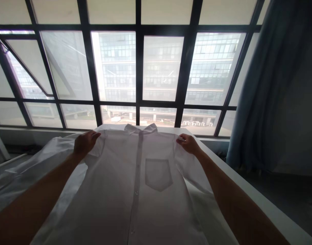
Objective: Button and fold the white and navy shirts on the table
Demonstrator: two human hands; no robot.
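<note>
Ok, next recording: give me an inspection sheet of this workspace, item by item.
Surface: white table, its edge running off to the lower right.
Job's things: white button-front shirt spread flat, collar toward the window, chest pocket showing.
Clutter: nothing seen.
Hands: left hand and right hand each grip one shoulder of the shirt.
Cables: nothing seen.
Surroundings: dark-framed window, multi-storey building beyond it, blue-grey curtain at right.
</note>
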